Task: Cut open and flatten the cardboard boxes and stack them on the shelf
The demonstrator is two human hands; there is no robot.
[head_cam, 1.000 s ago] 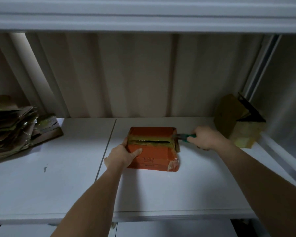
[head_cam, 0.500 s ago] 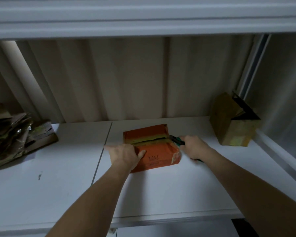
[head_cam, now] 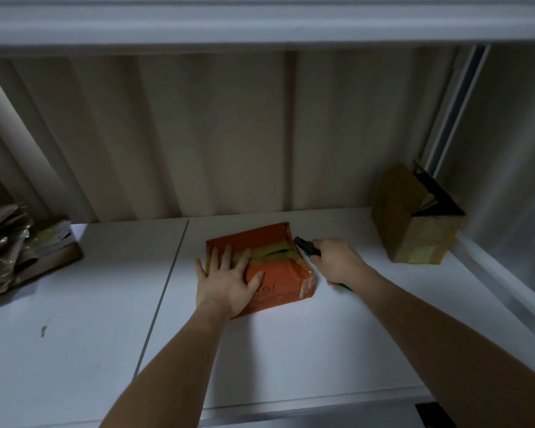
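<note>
The left hand (head_cam: 229, 281) lies flat, fingers spread, on the orange box (head_cam: 278, 270) on the shelf (head_cam: 291, 350). Just right of it, the right hand (head_cam: 337, 262) grips the cutter (head_cam: 303, 244) at the taped seam. If the blade slips along the tape, it could reach the left fingers.

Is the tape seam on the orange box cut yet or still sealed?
Cut, at least partly: the orange box shows a dark slit along its yellowish tape toward the cutter side. Under the left hand, cannot tell.

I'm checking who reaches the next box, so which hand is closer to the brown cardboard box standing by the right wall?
Right. The right hand, gripping the cutter, is between the orange box and the brown box; the left hand presses the orange box, farther off.
</note>
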